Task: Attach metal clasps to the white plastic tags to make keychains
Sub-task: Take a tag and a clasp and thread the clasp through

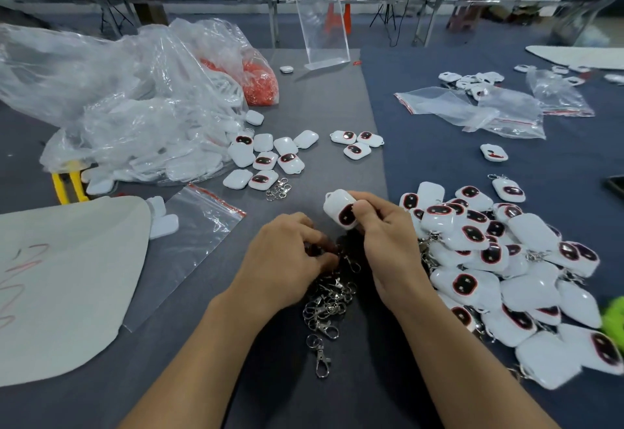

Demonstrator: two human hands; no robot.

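- Tag (339,207): pinched in right hand (385,236) above the bench (320,107), loop end up; light, hard, glossy shell, likely slippery, so best held by its edges.
- Left hand (287,256): fingers curled into the clasps (329,297); whether one is gripped, I cannot tell.
- Clasps: small, stiff, prone to tangle.

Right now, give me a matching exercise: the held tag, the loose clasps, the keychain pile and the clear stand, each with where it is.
Things:
1. held tag
2. loose clasps
3. keychain pile
4. clear stand

Places:
A. right of the right hand
B. far end of the grey mat
C. pinched in the right hand
D. at the left hand, between the wrists

Pairs: 1-C, 2-D, 3-A, 4-B.
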